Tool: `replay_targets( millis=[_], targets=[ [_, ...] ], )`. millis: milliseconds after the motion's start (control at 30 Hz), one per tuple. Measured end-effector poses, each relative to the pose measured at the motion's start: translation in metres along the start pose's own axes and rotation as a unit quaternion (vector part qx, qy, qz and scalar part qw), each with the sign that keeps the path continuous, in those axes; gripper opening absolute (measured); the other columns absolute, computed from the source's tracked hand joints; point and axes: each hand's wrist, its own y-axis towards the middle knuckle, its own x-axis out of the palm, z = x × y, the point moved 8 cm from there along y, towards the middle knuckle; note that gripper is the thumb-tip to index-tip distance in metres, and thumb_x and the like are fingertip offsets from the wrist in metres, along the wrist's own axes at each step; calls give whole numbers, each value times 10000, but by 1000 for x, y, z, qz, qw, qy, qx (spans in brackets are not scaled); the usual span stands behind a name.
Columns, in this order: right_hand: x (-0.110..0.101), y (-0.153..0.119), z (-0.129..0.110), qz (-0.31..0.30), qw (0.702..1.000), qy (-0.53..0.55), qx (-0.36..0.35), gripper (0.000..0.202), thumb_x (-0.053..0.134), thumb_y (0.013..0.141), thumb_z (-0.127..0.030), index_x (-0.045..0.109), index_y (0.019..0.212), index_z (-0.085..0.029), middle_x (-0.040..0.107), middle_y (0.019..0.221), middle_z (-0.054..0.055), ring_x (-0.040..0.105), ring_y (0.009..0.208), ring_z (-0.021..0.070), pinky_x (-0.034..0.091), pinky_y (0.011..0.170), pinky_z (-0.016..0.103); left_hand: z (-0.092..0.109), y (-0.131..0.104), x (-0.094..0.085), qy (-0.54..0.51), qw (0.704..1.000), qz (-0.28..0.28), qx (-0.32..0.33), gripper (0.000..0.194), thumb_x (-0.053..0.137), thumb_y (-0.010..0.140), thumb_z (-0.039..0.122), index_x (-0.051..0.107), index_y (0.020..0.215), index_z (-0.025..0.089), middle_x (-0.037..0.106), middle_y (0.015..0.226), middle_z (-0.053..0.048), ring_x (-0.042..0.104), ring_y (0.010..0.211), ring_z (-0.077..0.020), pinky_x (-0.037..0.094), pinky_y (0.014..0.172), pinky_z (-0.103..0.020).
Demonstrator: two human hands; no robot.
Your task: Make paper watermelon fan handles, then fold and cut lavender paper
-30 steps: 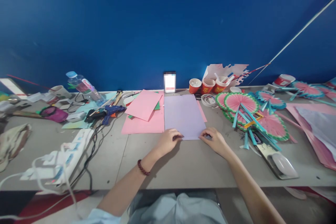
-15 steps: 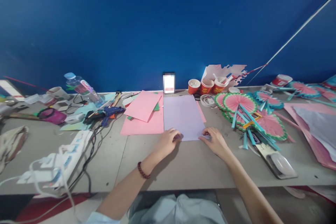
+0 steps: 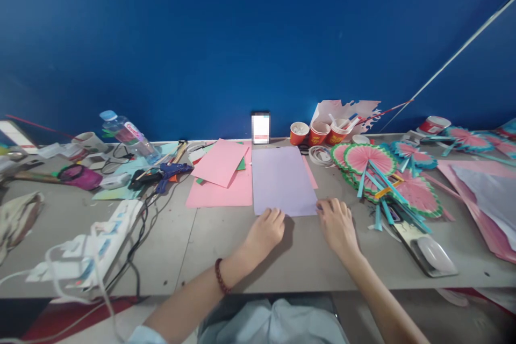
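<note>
A light purple sheet of paper (image 3: 284, 180) lies flat on the table in front of me, partly over pink paper. My left hand (image 3: 268, 231) is at its near edge, left of the middle, knuckles up. Those fingers are curled together with their tips on the edge, and the thumb is hidden. At the near right corner is my right hand (image 3: 337, 224), its fingers bent and closed on the corner; the thumb underneath cannot be seen well. Pink sheets (image 3: 220, 193) with some green paper between them lie just left of the purple sheet.
A phone (image 3: 260, 128) stands against the blue wall. Paper cups (image 3: 299, 133) and a coiled white cable (image 3: 320, 156) are behind right. Pink pleated paper fans (image 3: 370, 160) and a mouse (image 3: 434, 253) lie right. Leftward are a glue gun (image 3: 169, 173), bottle (image 3: 131, 134) and power strip (image 3: 116, 231).
Both hands have turned knuckles up and drawn slightly toward me and to the right along the near edge. The purple sheet stays almost in place.
</note>
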Motion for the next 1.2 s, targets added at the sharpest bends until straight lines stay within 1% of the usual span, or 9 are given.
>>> replay_targets(
  millis=[67,167,333,467,567,733,833,1000,1200],
  targets=[
    [-2,-7,-21,-6,999,-18,-31,283,423,847,-98,604,1053,-169,587,1020,112,508,899,269,404,771,382,11,-3,0,37,999,11,-16,223,441,860,50,660,888,87,621,992,-108,556,898,-199,459,792,-329],
    [-2,-22,-50,0,996,37,-79,368,379,829,-43,602,1105,-139,597,1073,123,521,980,251,414,851,378,18,-8,-1,69,996,6,-54,267,446,854,64,647,1030,55,618,1056,-139,567,975,-219,459,869,-352],
    [-2,-40,-72,9,991,102,-83,392,387,862,-113,567,1208,-152,602,1163,99,503,1105,235,398,942,379,24,-12,-3,105,991,-12,-88,343,449,852,143,627,1128,46,600,1147,-160,546,1086,-267,409,999,-417],
    [-2,-43,-78,-3,993,84,-80,396,395,897,-169,548,1261,-200,580,1230,84,492,1145,240,381,968,399,27,-14,-1,99,988,-28,-111,394,457,857,205,600,1186,43,590,1165,-174,513,1126,-278,378,1034,-447],
    [-2,-43,-79,-4,994,81,-78,404,399,898,-181,547,1271,-220,578,1242,71,472,1184,240,342,1019,422,27,-15,-3,65,989,-21,-133,424,476,857,259,590,1205,45,581,1189,-176,484,1149,-283,369,1041,-465],
    [-1,-42,-78,-18,995,79,-65,444,402,881,-181,523,1303,-240,574,1258,56,439,1231,249,293,1066,454,20,-20,-9,7,979,-17,-204,479,502,846,285,526,1287,98,556,1237,-145,475,1149,-292,371,1025,-504],
    [-1,-42,-79,-25,995,75,-65,453,407,872,-175,529,1300,-261,576,1251,58,439,1228,261,296,1060,481,18,-22,-9,-14,973,-21,-229,492,501,845,265,493,1318,130,556,1230,-127,471,1156,-287,340,1047,-532],
    [0,-42,-80,-28,996,53,-72,483,424,852,-162,520,1310,-283,569,1249,74,443,1210,277,315,1029,513,16,-27,-8,-23,966,-13,-258,498,469,858,297,473,1337,159,545,1237,-102,428,1216,-292,258,1102,-550],
    [-3,-38,-82,-44,995,34,-84,539,479,810,-144,508,1322,-307,571,1214,90,453,1156,302,339,990,527,16,-29,-9,-34,956,-22,-289,530,472,848,287,437,1365,174,543,1239,-99,407,1234,-309,218,1094,-604]
  ],
)
